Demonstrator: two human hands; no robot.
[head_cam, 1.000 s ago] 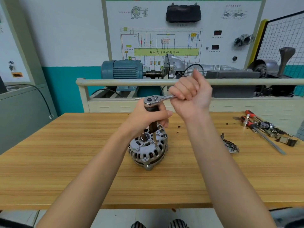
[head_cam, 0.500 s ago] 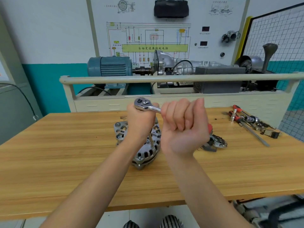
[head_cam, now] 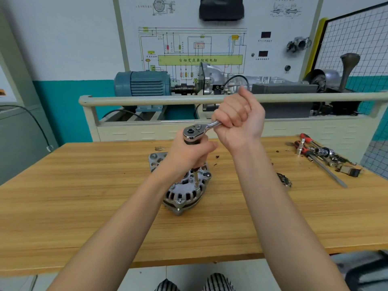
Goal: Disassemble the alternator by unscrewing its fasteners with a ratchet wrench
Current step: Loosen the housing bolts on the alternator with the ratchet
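Observation:
A silver alternator (head_cam: 184,192) stands on the wooden table (head_cam: 84,202) at its middle. A chrome ratchet wrench (head_cam: 194,131) sits above it on a long extension bar (head_cam: 196,181) that runs down to the alternator's top face. My left hand (head_cam: 189,154) grips the extension just under the ratchet head. My right hand (head_cam: 239,120) is wrapped round the wrench handle, which points right and away from me. The handle's end is hidden in my fist.
Screwdrivers, sockets and small parts (head_cam: 323,156) lie at the table's right. A dark removed part (head_cam: 284,179) lies right of the alternator. A cream rail (head_cam: 147,99) and a training bench with a blue motor (head_cam: 142,82) stand behind the table.
My right hand swung the wrench handle toward me and then back away to the right. The left hand stayed on the extension. The camera view shifted.

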